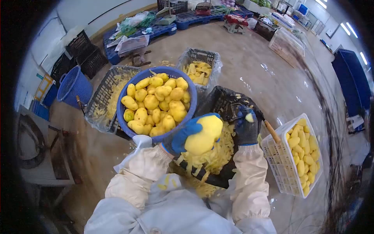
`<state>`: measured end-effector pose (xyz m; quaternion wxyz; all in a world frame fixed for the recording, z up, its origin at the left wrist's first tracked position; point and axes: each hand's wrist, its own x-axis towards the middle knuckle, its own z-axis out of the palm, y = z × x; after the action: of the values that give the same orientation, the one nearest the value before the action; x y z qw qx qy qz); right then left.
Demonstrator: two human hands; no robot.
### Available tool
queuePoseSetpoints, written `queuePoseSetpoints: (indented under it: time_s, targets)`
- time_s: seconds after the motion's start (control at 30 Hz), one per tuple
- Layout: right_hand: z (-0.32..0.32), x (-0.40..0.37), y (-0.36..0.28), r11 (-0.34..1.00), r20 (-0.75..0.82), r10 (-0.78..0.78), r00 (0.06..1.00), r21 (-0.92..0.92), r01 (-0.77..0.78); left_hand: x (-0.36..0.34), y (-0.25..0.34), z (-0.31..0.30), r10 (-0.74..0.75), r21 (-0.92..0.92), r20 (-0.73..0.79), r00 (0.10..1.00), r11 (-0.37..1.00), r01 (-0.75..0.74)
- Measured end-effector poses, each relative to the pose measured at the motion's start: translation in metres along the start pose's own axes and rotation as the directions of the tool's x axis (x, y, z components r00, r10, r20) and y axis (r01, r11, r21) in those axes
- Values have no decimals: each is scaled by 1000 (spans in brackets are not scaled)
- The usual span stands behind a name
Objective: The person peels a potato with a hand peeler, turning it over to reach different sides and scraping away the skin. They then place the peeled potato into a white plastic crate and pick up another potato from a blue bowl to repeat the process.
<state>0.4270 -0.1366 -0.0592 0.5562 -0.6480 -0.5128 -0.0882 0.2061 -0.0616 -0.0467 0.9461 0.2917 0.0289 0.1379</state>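
Observation:
My left hand (180, 136), in a blue glove, is closed around a large peeled potato (204, 134) over the black crate (224, 95). Potato peelings (214, 156) are heaped in that lined crate, below both hands. My right hand (247, 128), in a dark glove, is closed at the crate's right side. From its right edge sticks out the wooden handle of a tool (272, 132); the working end is hidden. A small pale potato piece (249, 117) shows at its fingers. Close to my left hand is a blue basin (121, 117) full of unpeeled potatoes (156, 103).
At right, a white crate (277, 165) holds peeled potatoes. Lined crates with peelings (102, 99) and potato pieces (198, 72) stand behind the basin and hands. A blue basket (74, 87) is farther left. Pallets (156, 33) with bags lie at the back on the wet floor.

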Motion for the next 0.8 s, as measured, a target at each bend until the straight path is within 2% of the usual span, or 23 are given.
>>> queuePoseSetpoints:
  time_s: [0.03,0.07,0.1,0.13,0.17,0.23,0.27,0.3,0.33,0.37,0.4,0.43,0.5,0.53,0.57,0.63,0.67,0.7,0.73,0.77,0.8]
  targets:
    - [-1,3,-12,1000,-2,-3,1000,1,3,-1,3,4,52,-68,-40,998,996,-54]
    - [-1,3,-25,959,99,190,977,193,-206,-2,8,5,54,-137,-153,987,988,-75]
    - [-3,0,-42,708,330,396,857,485,-513,3,6,-22,6,-294,-50,999,956,-20]
    - [-5,0,-62,288,525,558,643,604,-743,5,3,-31,41,-343,-84,996,937,-67]
    - [3,-12,-74,290,533,548,644,601,-745,7,3,-35,74,-389,-117,990,914,-114]
    - [17,-32,-90,691,570,273,775,443,-570,4,9,-11,99,-154,-307,947,976,-152]
    - [17,-30,-88,688,567,279,775,445,-573,0,5,-10,296,282,-164,941,928,-243]
    - [16,-21,-82,597,501,436,748,461,-657,-5,2,-8,475,637,-12,880,682,-360]
    - [13,-11,-74,498,435,578,690,483,-721,0,2,-12,238,239,-174,955,951,-194]
    - [10,-8,-50,571,310,580,753,504,-648,3,1,-15,-55,-226,-206,977,974,7]
    - [5,-10,-23,793,201,408,891,406,-455,2,1,-17,-55,-132,-117,992,990,40]
    - [2,-11,-7,938,114,190,975,271,-215,4,3,-16,-60,-127,-111,992,991,46]
    - [2,-9,-58,695,274,280,920,604,-391,9,3,-15,-9,-210,-201,980,977,-34]
    - [5,-11,-75,438,528,528,665,502,-746,9,1,-16,-6,-213,-199,980,976,-38]
    - [8,-10,-76,471,551,525,649,447,-761,7,-1,-18,-20,-168,-162,987,986,-8]
    - [3,-8,-27,752,258,487,835,362,-551,4,-4,-19,-67,-72,-84,994,996,61]
    - [-4,-5,-22,753,257,488,834,360,-551,5,-5,-17,-50,-16,-49,998,999,49]
    - [-7,0,-19,603,277,522,807,549,-578,5,-3,-15,-51,-10,-44,998,999,51]
    - [-8,4,-18,420,305,545,781,707,-569,4,-2,-11,8,-54,-84,996,998,-13]
    - [-8,6,-33,425,302,539,786,708,-564,4,-1,-10,69,-100,-126,990,992,-82]
    - [-6,3,-53,358,400,572,716,664,-656,5,-1,-18,57,-160,-92,994,985,-71]
